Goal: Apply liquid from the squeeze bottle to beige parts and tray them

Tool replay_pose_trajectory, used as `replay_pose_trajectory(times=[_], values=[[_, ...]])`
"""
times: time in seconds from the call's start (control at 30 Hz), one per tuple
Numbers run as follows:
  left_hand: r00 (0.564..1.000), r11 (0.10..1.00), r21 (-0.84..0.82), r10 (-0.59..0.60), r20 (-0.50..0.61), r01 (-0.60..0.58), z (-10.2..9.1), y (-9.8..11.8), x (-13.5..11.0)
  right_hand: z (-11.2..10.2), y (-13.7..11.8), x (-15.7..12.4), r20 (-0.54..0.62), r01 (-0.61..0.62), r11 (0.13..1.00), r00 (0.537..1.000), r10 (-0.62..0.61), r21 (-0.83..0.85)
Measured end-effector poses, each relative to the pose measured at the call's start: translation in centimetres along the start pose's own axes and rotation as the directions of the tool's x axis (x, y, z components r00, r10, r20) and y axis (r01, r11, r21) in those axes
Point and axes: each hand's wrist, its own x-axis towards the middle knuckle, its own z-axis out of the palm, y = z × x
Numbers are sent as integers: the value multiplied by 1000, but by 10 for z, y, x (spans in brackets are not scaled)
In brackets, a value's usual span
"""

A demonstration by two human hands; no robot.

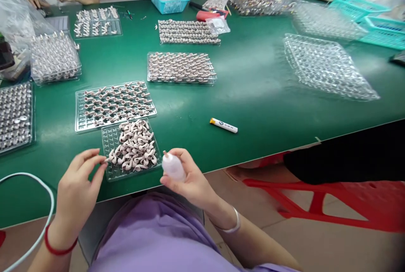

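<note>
The left hand [77, 185] is closed in a fingertip pinch on a small pale part [106, 160], mostly hidden by the fingertips, at the near left edge of the pile. The right hand [194, 183] is wrapped around a white bottle [174, 168], tilted with its narrow tip toward the pile; whether it touches the tray cannot be determined. Between the two grips, slightly beyond them, the pile [136, 145] of pale curved parts occupies most of a clear tray [110, 137], leaving slots visible at its left side. Directly beyond that tray, a second tray [80, 113] bears parts in rows. A third tray [182, 68] of parts lies farther off, well beyond the right grip. A white pen [223, 125] with a yellow end rests beyond and right of the bottle. A pale cable [50, 200] curves left of the left hand.
</note>
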Motion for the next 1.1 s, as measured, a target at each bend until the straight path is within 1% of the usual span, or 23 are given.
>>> replay_pose_trajectory(times=[0.07,0.13,0.2,0.3,0.37,0.43,0.57,0.63,0.77,0.97,1.1], values=[[997,993,-88,69,-42,-73,0,5,-24,7,-1,-6,120,25,1000,993,-23,-15],[993,987,-124,101,-54,-107,3,10,-45,14,0,-12,192,86,995,979,-74,-56],[991,985,-119,120,-60,-126,8,12,-61,21,5,-16,201,186,975,966,-159,-119],[990,988,-76,131,-58,-135,15,13,-72,26,11,-18,181,355,907,930,-318,-226],[991,990,-51,128,-50,-130,17,13,-74,27,14,-18,181,442,855,896,-405,-273],[992,992,-45,118,-40,-120,17,13,-74,26,14,-18,186,498,813,867,-462,-301],[993,991,-64,113,-32,-115,15,13,-72,23,14,-19,219,573,744,819,-530,-343],[993,991,-70,115,-31,-117,15,14,-70,23,15,-19,231,596,719,802,-550,-358],[994,991,-79,112,-16,-113,15,15,-68,23,17,-18,244,612,694,790,-563,-378],[993,989,-84,118,-20,-120,15,17,-65,23,16,-18,255,605,691,795,-550,-395],[993,989,-88,117,-21,-118,15,17,-65,23,17,-18,250,611,685,790,-560,-396]])
